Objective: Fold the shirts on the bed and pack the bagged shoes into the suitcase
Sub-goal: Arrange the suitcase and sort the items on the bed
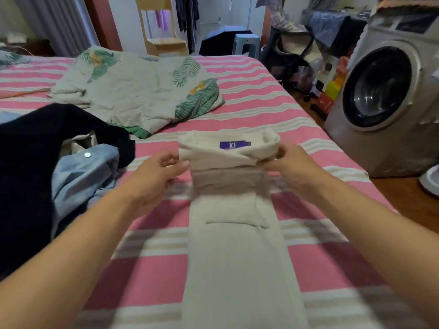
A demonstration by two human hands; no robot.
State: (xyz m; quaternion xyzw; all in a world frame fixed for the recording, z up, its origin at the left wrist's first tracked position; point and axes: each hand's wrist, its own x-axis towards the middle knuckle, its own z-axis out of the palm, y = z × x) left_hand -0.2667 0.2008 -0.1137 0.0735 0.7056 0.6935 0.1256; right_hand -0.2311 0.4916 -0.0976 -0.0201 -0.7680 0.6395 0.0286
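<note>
Cream shirt (234,210): soft, light, limp; best held at the collar-end corners. Left hand (156,176) and right hand (297,169) each pinch one corner, collar end lifted.

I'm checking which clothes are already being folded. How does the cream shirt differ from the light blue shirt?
The cream shirt lies flat as a long narrow strip; the light blue shirt is crumpled in a heap. The left hand and right hand pinch the cream shirt's collar end; nothing holds the blue one. Both lie on the striped bed.
</note>
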